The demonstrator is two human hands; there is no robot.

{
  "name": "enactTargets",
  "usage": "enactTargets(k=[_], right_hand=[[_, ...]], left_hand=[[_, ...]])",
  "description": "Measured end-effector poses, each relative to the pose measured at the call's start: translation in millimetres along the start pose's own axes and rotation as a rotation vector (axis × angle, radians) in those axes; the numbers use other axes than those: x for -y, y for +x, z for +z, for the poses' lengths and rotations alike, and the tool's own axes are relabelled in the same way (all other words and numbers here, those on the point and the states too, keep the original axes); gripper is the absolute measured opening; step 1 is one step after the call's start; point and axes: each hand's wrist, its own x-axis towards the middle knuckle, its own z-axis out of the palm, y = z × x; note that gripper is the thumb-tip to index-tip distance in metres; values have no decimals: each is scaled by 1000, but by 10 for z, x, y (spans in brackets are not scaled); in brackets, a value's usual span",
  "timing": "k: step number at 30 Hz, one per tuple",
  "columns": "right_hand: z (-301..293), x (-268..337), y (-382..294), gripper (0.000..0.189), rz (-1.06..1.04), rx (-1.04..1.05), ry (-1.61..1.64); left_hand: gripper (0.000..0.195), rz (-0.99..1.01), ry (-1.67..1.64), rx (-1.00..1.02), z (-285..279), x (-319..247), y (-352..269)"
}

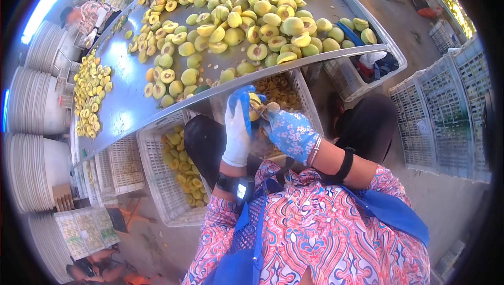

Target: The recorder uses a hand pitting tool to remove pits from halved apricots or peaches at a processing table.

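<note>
My left hand (238, 127), in a white glove with blue coated fingers, holds a halved yellow-green stone fruit (254, 103) just below the metal table's near edge. My right hand (292, 134), in a blue floral glove, grips a small metal hand tool (260, 108) whose tip meets the cut face. Most of the tool is hidden by the fingers. Beneath both hands sits a plastic crate (311, 100) with brown pits or scraps (280, 90). Left of my knee, another white crate (151, 174) contains fruit halves (185, 167).
Many fruit halves (271, 19) cover the metal table (122, 100), with a blue-handled object (349, 34) at its right corner. Stacked crates (441, 111) stand to my right. White stacked tubs (37, 100) line the left. Another person (88, 19) works across the table.
</note>
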Motion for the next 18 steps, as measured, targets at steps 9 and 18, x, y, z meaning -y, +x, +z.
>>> enactTargets(k=[9,18], right_hand=[[162,-97,-1,33,17,113,373],[-1,-34,34,40,94,195,448]], left_hand=[[28,144,6,-111,15,147,-1],[30,211,137,-72,-11,162,5]])
